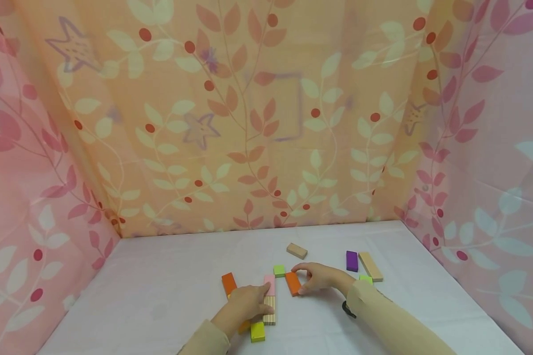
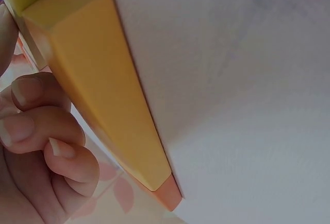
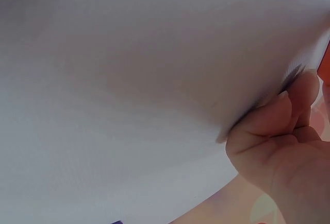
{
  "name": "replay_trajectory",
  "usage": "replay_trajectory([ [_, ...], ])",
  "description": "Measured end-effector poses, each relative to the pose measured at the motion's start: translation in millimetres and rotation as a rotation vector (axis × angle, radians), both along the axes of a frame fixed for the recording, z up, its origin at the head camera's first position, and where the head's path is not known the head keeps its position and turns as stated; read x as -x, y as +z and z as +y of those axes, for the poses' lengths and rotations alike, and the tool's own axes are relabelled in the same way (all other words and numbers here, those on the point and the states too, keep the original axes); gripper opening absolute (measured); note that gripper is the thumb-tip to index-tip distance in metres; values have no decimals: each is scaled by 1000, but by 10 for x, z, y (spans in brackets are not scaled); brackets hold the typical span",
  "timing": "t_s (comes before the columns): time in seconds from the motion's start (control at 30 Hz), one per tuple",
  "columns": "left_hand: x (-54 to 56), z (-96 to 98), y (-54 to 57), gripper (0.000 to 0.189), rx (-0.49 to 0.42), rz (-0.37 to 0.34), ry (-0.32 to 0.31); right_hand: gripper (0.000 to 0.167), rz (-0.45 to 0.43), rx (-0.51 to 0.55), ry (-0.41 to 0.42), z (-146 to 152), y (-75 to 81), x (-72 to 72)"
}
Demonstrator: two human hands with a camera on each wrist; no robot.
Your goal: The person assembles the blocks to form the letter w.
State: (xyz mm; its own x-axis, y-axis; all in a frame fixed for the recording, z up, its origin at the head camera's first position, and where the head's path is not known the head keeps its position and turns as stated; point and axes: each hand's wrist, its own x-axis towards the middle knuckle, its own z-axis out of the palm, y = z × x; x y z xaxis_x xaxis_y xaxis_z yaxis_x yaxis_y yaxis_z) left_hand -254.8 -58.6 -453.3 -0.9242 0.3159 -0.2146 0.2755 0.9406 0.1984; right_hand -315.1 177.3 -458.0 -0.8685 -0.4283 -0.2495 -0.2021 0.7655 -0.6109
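Several toy blocks lie on the white cloth. My right hand (image 1: 322,277) pinches an orange block (image 1: 293,284) between thumb and index finger, just below a small green block (image 1: 279,270). My left hand (image 1: 247,304) touches a pink block (image 1: 270,284) with the index finger, while its thumb rests over a striped wooden block (image 1: 269,318) that joins the pink one end to end. The other left fingers (image 2: 64,126) curl loosely beside a yellow-orange block (image 2: 98,80). Past that block's end lies another orange block (image 1: 229,283); a yellow block (image 1: 257,332) sits at the near end.
A plain wooden block (image 1: 296,250) lies farther back. Toward the right are a purple block (image 1: 352,261), a long wooden block (image 1: 370,266) and a green block (image 1: 366,279) partly behind the right forearm. Patterned cloth walls (image 1: 248,123) stand behind and at both sides.
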Motion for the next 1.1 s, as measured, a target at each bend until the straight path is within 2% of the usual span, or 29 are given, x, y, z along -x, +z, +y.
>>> replay_trajectory([
  [0.27,11,-30,16,71,2,13,-8,59,9,11,4,-18,-16,45],
  [0.4,15,-46,19,71,9,11,-1,63,-10,70,-11,4,-3,93],
  [0.53,25,-63,-11,71,5,12,0,56,-24,198,-122,46,7,160],
  [0.63,28,-71,-29,71,-2,28,-15,55,18,257,-233,72,0,230],
  [0.83,22,-60,-21,70,-16,19,-15,62,74,237,-372,85,-73,434],
  [1.1,-4,-17,-13,69,-12,1,-17,59,59,205,-432,69,-134,583],
])
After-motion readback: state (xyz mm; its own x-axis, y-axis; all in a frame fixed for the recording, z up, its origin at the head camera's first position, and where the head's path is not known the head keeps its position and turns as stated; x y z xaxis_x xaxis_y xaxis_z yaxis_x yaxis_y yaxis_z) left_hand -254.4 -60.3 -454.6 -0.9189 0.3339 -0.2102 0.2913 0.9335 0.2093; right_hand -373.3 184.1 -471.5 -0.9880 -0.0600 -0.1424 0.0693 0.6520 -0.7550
